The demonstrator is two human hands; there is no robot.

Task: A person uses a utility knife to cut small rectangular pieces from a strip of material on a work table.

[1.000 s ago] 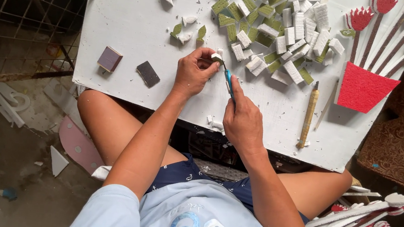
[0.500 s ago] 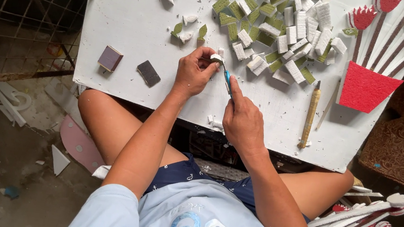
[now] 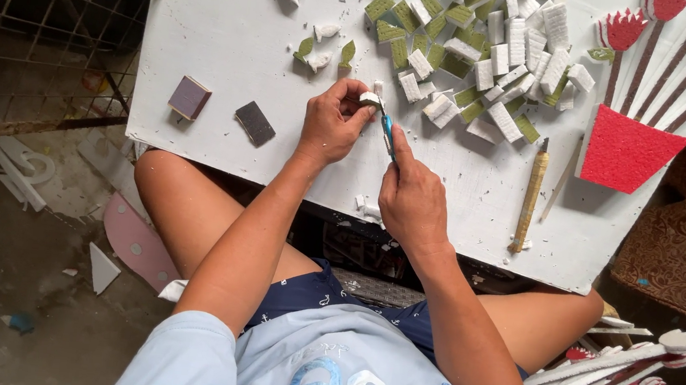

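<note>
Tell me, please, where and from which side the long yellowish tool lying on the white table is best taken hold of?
Probably at the thick upper half of the yellowish tool, coming from above with fingers across its width. It lies flat, nearly upright in the picture, apart from the foam blocks and just right of the right hand, so both long sides are free on the table.

Soft, even daylight brightens my white painted board (image 3: 233,28); shadows are faint, everything sharp, the floor dimmer.

Two dark squares (image 3: 190,97), one wooden-handled tool (image 3: 531,189).
</note>
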